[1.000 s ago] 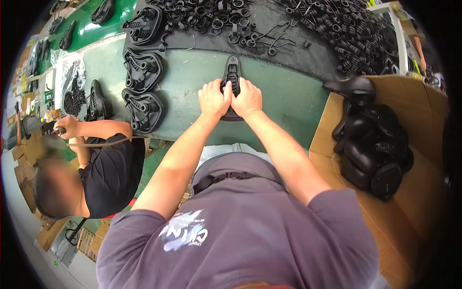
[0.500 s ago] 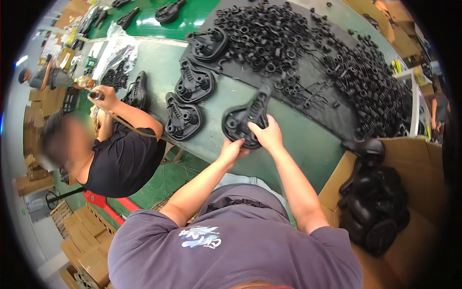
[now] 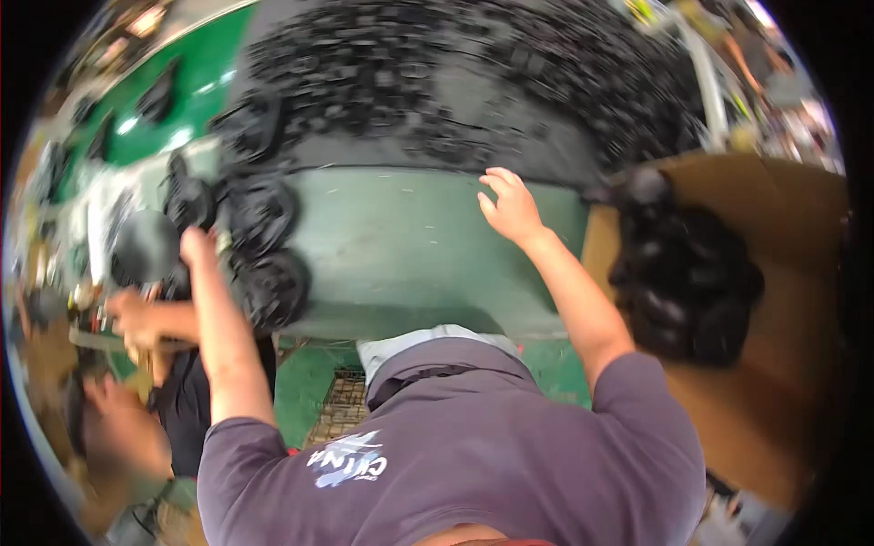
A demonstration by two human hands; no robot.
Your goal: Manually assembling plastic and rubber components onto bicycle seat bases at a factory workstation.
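at the near left, a co-worker's hand is raised by the worktop edge. at the near right, a cardboard box holds a heap of glossy black shells. the worktop is pale green; black bicycle saddles lie along its left part in a rough column. the left hand reaches out over the left side, just beside a dark rounded saddle; blur hides its fingers, so i cannot tell whether they grip it. the right hand is empty, fingers loosely spread, above the worktop's far right part. beyond lies a dark mat with heaped small black parts.

the saddle looks fairly light and stiff, probably slippery on its smooth rounded face; the rim at the broad end should give the surest hold.
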